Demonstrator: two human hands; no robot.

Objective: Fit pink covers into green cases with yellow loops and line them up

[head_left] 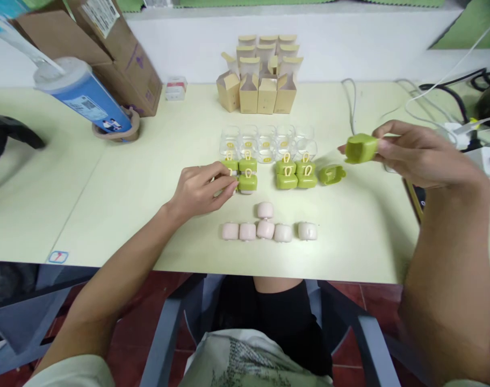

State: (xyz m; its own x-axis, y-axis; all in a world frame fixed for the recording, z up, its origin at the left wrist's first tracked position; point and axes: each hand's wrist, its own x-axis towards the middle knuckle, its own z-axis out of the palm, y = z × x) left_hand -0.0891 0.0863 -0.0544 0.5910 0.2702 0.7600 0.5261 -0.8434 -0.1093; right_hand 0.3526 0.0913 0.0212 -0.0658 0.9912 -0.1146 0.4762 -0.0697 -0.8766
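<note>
My right hand (414,153) is raised above the table's right side, fingers closed on a green case (361,148). My left hand (200,188) rests on the table, its fingertips pinching a green case with a pale base (247,183) at the left cluster of green cases (239,164). A second cluster of green cases (296,173) lies to the right, with one open green case (332,173) beside it. Several pink cases (269,228) lie in a row nearer to me.
Clear plastic boxes (269,142) stand in rows behind the green cases, with open tan cartons (259,75) behind them. A blue canister (81,97) and brown cardboard boxes (120,48) are at the far left. Cables (430,102) and a power strip lie at the right.
</note>
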